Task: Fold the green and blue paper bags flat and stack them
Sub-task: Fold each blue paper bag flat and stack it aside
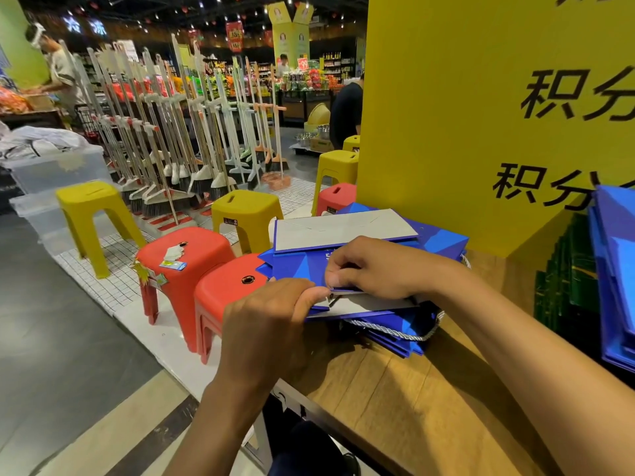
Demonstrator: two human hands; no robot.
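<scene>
The blue paper bag (302,266) lies flattened on a blue stack (395,341) at the table (395,407) edge; the left hand (264,324), knuckles up, closes its grip on the bag's near edge; the right hand (374,269), fingers curled, pinches it alongside; the yellow sign (464,115) behind reads 积分.

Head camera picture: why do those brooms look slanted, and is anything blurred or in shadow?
Head view: the wide-angle lens tilts the brooms and bows the yellow sign edge. The left hand, right hand and blue paper bag are sharp, while the far shelves are soft. The right forearm throws a dark shadow on the wooden counter.
</scene>
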